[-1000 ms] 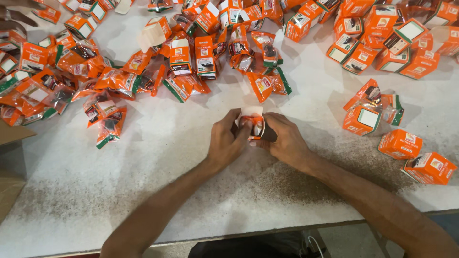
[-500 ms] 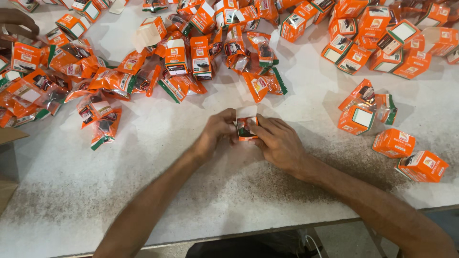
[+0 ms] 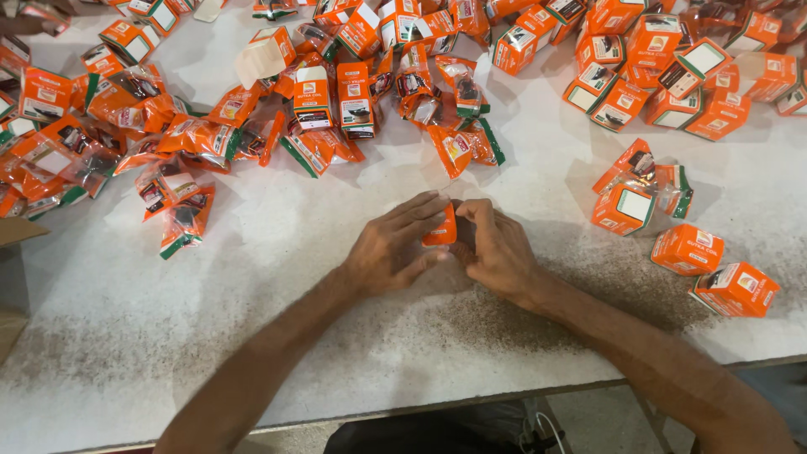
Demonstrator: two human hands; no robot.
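Orange small carton (image 3: 441,227) sits pinched between left hand (image 3: 391,248) and right hand (image 3: 496,248), both closed on it; square its flaps with even, gentle fingertip pressure.

Glossy cardboard box (image 3: 440,229); matt, speckled stone table (image 3: 252,336).

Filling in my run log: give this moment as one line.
left hand and right hand: gripping small orange box | white table | orange pouches beyond-left | closed boxes right

I see open surface (image 3: 252,336) near the front edge and left of my hands; packets (image 3: 176,143) crowd the far left, boxes (image 3: 672,67) block far right and right edge.
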